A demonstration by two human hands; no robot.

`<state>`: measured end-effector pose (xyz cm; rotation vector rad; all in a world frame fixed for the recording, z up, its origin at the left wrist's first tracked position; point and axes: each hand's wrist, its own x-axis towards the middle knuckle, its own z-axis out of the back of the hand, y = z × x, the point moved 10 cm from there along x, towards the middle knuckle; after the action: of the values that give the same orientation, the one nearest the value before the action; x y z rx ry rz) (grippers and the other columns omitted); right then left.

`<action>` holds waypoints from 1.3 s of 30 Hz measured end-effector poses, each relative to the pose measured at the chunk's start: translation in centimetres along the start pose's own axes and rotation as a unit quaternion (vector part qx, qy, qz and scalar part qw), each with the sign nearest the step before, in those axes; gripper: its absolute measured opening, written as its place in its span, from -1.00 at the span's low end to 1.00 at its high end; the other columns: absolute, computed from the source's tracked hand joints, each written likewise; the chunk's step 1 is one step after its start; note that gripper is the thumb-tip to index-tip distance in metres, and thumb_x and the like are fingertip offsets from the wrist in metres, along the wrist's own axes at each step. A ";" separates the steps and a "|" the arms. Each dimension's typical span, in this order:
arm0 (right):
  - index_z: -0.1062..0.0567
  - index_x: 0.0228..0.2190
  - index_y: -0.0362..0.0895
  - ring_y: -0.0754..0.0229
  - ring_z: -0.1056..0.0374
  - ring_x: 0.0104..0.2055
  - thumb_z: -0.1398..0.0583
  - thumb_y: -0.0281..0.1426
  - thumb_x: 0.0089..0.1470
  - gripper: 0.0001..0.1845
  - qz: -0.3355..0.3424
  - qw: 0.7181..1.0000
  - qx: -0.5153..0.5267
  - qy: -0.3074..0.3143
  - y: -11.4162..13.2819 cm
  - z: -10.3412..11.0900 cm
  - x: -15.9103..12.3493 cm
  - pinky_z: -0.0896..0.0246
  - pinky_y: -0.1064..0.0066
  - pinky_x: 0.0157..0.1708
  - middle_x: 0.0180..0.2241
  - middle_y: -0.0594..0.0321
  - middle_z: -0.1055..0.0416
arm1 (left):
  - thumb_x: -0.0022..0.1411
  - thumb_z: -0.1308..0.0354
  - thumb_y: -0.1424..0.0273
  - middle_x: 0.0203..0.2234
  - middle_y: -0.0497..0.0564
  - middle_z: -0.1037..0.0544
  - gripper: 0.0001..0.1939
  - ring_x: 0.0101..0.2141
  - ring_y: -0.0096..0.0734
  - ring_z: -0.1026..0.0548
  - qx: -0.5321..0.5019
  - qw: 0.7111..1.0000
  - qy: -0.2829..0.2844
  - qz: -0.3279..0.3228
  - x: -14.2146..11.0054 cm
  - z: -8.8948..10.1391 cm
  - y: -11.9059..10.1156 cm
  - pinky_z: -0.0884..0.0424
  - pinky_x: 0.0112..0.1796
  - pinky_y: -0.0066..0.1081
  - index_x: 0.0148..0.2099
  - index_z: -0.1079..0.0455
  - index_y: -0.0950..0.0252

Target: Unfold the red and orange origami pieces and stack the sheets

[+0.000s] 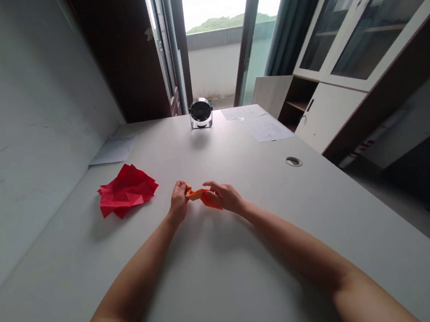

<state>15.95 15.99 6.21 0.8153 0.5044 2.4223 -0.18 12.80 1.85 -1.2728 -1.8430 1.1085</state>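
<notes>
A folded piece of orange paper (195, 195) is stretched between my two hands, just above the white table. My left hand (179, 200) is closed, pinching the paper's left end between thumb and fingers. At the other end, my right hand (226, 197) grips the paper's wider, brighter part, with the index finger stretched over it. Part of the paper is hidden behind the right fingers. To the left of my hands lies a crumpled, creased stack of red paper (128, 189) with pointed edges.
The white table (231, 276) runs along a wall at left. A roll of tape (293, 161) lies at right. At the far end are a round black-faced device (200, 112) on a stand, paper sheets (268, 127) at right and more sheets (112, 150) at left.
</notes>
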 end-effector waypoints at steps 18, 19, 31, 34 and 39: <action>-0.55 -0.26 -0.02 0.31 -0.30 -0.40 -0.24 -0.42 0.19 -0.92 0.061 0.996 -0.025 0.051 0.9 -1.2 0.2 -0.07 0.52 -0.37 -0.32 0.29 -0.43 | 0.23 -0.26 0.08 -0.48 -0.10 -0.34 -0.65 -0.52 -0.52 -0.29 0.016 0.993 0.112 0.047 -1.8 -3.6 0.3 -0.25 -0.44 -0.47 -0.25 -0.30 0.25; -0.53 -0.31 -0.05 0.31 -0.28 -0.40 -0.24 -0.44 0.17 -0.94 0.064 0.997 -0.024 0.046 0.8 -1.2 0.3 -0.07 0.52 -0.37 -0.33 0.29 -0.41 | 0.22 -0.27 0.08 -0.49 -0.11 -0.33 -0.64 -0.52 -0.53 -0.28 0.019 0.993 0.111 0.043 -1.8 -3.6 0.2 -0.25 -0.44 -0.48 -0.24 -0.30 0.25; -0.32 -0.50 -0.09 0.31 -0.11 -0.56 -0.18 -0.38 0.09 -0.84 -0.039 0.999 -0.010 -0.020 -1.0 0.0 0.4 0.09 0.50 -0.51 -0.55 0.35 -0.35 | 0.05 -0.44 0.26 -0.07 0.04 -0.42 -0.07 -0.10 -0.31 -0.47 0.097 0.986 0.133 -0.013 -2.0 -4.1 -1.0 -0.37 -0.05 -0.34 0.39 -0.08 0.06; -0.30 -0.51 -0.09 0.31 -0.09 -0.59 -0.20 -0.33 0.09 -0.80 -0.059 0.998 -0.016 -0.021 -1.2 0.1 0.4 0.12 0.49 -0.53 -0.59 0.36 -0.33 | 0.00 -0.47 0.29 -0.07 0.05 -0.45 -0.07 -0.13 -0.30 -0.50 0.114 0.984 0.136 -0.008 -1.9 -4.0 -0.4 -0.38 -0.05 -0.31 0.36 -0.14 0.09; -0.31 -0.50 -0.09 0.32 -0.07 -0.59 -0.18 -0.34 0.09 -0.82 -0.059 0.998 -0.014 -0.024 -0.7 -0.1 0.5 0.13 0.48 -0.52 -0.59 0.36 -0.32 | 0.07 -0.38 0.28 -0.28 0.03 -0.55 -0.40 -0.27 -0.31 -0.51 0.143 0.985 0.094 0.009 -1.2 -2.8 0.7 -0.39 -0.21 -0.37 0.16 -0.38 0.24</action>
<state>15.86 16.83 6.00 0.8076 0.4856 2.2904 2.84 12.59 2.40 -1.1834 -1.4774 1.1712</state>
